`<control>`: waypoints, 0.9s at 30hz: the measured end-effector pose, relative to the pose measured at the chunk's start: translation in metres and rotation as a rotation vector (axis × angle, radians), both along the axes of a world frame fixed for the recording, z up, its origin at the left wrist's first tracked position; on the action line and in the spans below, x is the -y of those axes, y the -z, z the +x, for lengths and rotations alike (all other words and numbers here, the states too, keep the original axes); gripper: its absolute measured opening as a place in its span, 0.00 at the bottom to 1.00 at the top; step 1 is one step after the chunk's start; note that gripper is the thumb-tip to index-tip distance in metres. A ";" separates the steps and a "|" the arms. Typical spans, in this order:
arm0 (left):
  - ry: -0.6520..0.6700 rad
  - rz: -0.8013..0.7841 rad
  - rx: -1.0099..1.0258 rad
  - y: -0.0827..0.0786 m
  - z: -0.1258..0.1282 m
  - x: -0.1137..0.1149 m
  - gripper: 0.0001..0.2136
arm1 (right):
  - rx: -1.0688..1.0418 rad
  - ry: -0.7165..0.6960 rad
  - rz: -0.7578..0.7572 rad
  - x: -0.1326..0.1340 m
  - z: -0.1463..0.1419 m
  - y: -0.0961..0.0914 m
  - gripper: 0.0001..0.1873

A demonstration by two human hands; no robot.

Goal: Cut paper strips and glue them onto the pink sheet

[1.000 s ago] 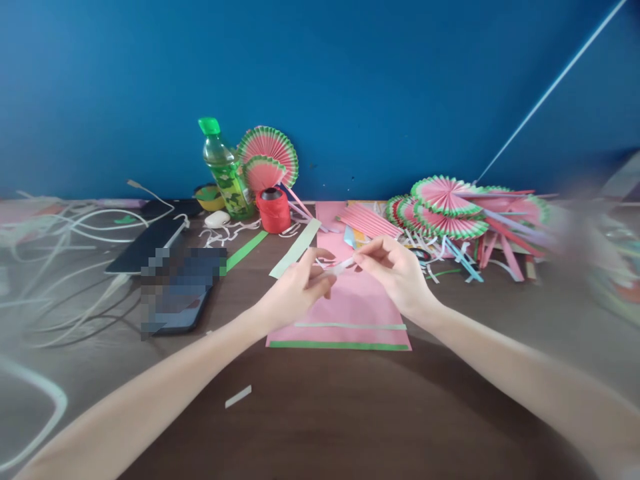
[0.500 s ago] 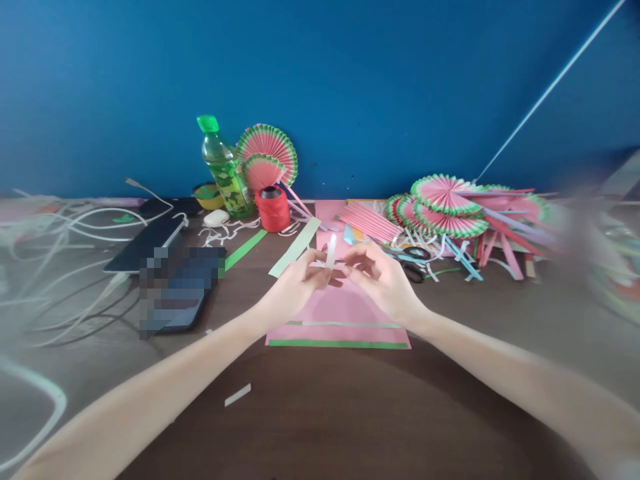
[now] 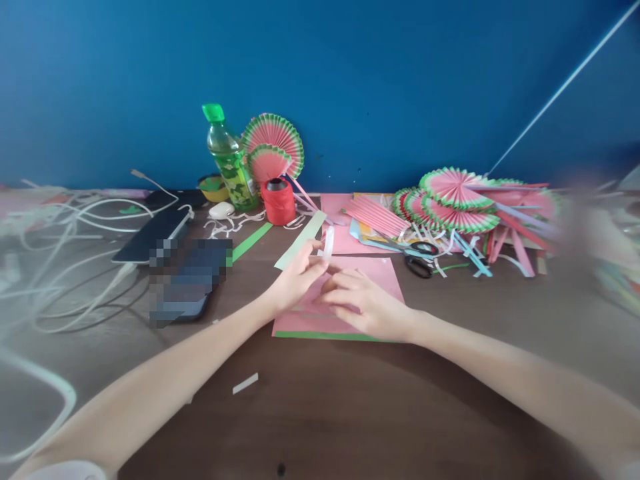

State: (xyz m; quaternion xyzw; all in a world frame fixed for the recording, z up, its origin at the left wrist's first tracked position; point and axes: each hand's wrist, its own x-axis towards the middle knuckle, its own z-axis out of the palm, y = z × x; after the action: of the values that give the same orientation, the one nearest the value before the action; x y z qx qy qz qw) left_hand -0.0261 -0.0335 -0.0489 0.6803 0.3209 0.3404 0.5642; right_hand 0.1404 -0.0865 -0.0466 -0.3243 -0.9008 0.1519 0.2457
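At left, the left hand (image 3: 296,281) has kept its place, and its grip is nearly closed, the thumb and the fingers seeming to pinch a small whitish strip (image 3: 329,244), which stands up above them. To the right, the right hand (image 3: 367,303) has changed more: it has come down from beside the strip to the pink sheet (image 3: 383,273), so I judge the strip is now left to the left hand alone. Its grip is half open, the fingers loosely spread, with nothing visible in it; whether they touch the sheet, I cannot tell. As for materials, again from left: the spool (image 3: 280,203) is wound with red thread, the strip looks thin and slightly translucent, the flat sheet has a green band (image 3: 327,335) along its near edge, the scissors (image 3: 423,259) have dark looped handles, and the paper fans (image 3: 453,187) are finely pleated, round, with green rims.
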 end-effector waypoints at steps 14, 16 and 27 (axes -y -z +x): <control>0.155 -0.112 0.145 0.006 -0.001 0.003 0.10 | 0.245 -0.078 0.129 0.000 -0.008 0.003 0.17; 0.155 -0.108 0.157 0.006 -0.001 0.003 0.10 | 0.277 -0.077 0.126 0.001 -0.009 0.003 0.17; 0.039 -0.054 0.216 -0.009 -0.007 -0.003 0.06 | 0.308 -0.063 0.069 0.003 -0.010 0.003 0.18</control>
State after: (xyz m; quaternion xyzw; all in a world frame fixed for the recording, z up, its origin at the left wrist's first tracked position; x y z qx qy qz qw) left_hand -0.0334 -0.0303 -0.0402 0.6304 0.2540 0.3920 0.6200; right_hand 0.1305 -0.0898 -0.0497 -0.3068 -0.9421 0.0772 0.1109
